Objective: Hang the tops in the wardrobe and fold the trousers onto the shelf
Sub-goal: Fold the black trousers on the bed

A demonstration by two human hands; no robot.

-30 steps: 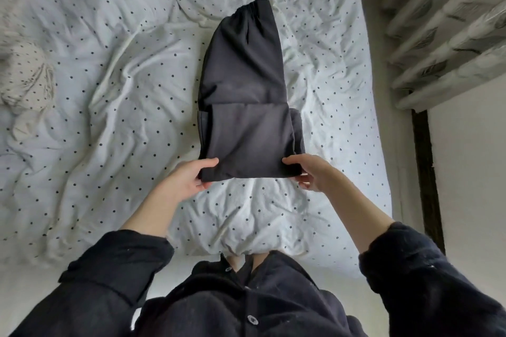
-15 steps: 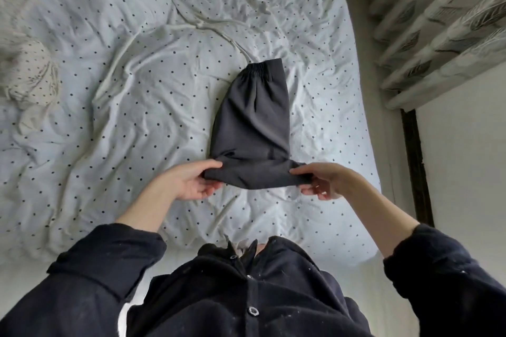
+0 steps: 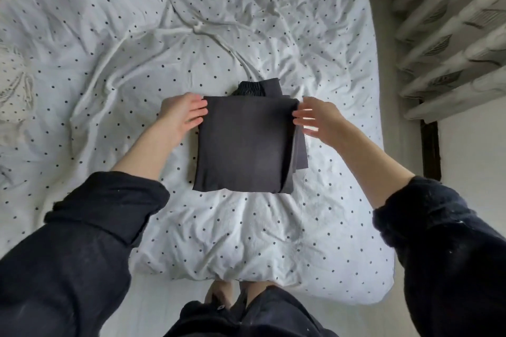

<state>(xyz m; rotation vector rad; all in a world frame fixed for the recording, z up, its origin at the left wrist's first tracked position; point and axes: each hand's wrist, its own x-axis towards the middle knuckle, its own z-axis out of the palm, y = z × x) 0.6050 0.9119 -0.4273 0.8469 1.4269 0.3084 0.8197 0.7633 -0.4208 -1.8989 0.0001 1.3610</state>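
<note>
Dotted duvet under folded trousers (dark), between two open-fingered hands: left hand, right hand.

No readable text, labels, brands, numbers or signs anywhere. Duvet carries only dots; curtain only leaf print.

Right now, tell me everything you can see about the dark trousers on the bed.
The trousers are dark charcoal, of a soft matte woven-looking cloth, folded into a flat, roughly square bundle. A gathered elastic waistband peeks out at the far edge, and lower layers stick out along the right side. The bundle lies flat on the white dotted duvet. The left hand touches its far left corner with straight fingers; the right hand, open, is at the far right corner.
</note>
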